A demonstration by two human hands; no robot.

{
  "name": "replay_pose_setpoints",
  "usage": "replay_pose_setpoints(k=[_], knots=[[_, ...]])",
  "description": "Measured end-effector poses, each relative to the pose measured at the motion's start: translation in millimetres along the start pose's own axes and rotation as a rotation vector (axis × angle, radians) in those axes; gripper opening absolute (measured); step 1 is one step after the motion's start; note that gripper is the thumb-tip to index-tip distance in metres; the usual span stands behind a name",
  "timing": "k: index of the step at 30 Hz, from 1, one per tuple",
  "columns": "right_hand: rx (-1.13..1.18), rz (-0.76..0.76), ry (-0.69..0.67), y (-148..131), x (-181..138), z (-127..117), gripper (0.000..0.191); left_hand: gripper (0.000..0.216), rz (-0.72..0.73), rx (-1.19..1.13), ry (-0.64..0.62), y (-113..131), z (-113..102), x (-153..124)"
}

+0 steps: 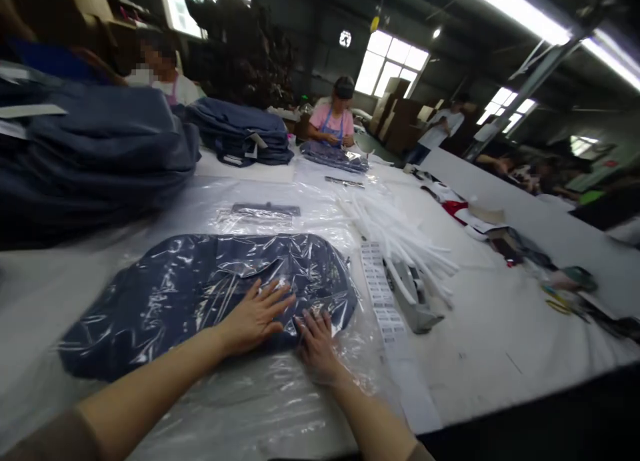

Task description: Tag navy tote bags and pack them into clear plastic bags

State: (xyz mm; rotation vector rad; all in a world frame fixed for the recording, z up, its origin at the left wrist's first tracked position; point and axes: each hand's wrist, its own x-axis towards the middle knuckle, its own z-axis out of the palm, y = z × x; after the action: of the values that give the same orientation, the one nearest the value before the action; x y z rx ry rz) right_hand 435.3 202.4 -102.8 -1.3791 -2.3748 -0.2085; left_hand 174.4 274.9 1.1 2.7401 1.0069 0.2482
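A navy bag lies near-centre on the table, already inside a clear plastic sleeve. The left hand and right hand press flat, fingers spread, gripping nothing. The sleeve's near mouth seems unsealed. 1 label strip lies right.

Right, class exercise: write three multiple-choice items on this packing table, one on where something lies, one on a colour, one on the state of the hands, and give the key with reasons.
1. Where does the strip of labels lie?
A. right of the bagged garment
B. on the stacked garments
C. under the left hand

2. What colour is the bagged garment?
A. red
B. dark blue
C. white

3. How are the hands placed?
A. both lifted off the table
B. both gripping scissors
C. both flat on the plastic bag

Key: 1 A, the strip runs beside the garment's right edge. 2 B, navy shows through the clear plastic. 3 C, left hand and right hand press palms down, fingers spread.
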Motion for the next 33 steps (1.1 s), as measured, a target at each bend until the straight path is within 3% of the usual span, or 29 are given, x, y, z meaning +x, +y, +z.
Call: replay_pose_setpoints(k=[2,4,6,8,11,14,18,20,23,25,27,29,33], knots=[[-0.099,0.242,0.060,9,-36,-12,0.071,0.064,0.107,0.045,-0.131,-4,46,0],[-0.210,0.535,0.125,12,-93,-29,0.076,0.063,0.167,0.066,-0.140,-7,74,-12],[-0.255,0.709,0.118,6,-160,-50,0.076,0.061,0.217,0.067,-0.099,-12,82,-25],[-0.251,0.776,0.087,-2,-219,-74,0.073,0.062,0.279,0.058,-0.078,-14,80,-36],[-0.275,0.837,0.161,7,-258,-109,0.068,0.065,0.352,0.064,-0.080,-15,79,-48],[-0.305,0.656,0.223,56,-226,-133,0.071,0.068,0.387,0.084,-0.068,-12,84,-57],[-0.252,0.153,0.136,133,-133,-137,0.073,0.069,0.395,0.095,-0.033,-11,90,-64],[-0.041,-0.057,-0.121,151,-90,-136,0.071,0.070,0.382,0.082,-0.033,-11,90,-65],[0.459,-0.228,-0.668,149,-50,-138,0.057,0.071,0.345,0.041,-0.077,-12,91,-67],[0.799,-0.034,-0.803,139,-38,-139,0.035,0.073,0.319,0.013,-0.112,-12,91,-67],[1.000,0.322,-0.685,132,-34,-135,0.024,0.074,0.300,-0.010,-0.125,-10,89,-65],[1.049,0.591,-0.516,130,-33,-125,0.040,0.072,0.317,-0.019,-0.126,-6,83,-61],[1.031,0.835,-0.363,132,-27,-99,0.063,0.060,0.400,-0.078,-0.150,-3,51,-61]])
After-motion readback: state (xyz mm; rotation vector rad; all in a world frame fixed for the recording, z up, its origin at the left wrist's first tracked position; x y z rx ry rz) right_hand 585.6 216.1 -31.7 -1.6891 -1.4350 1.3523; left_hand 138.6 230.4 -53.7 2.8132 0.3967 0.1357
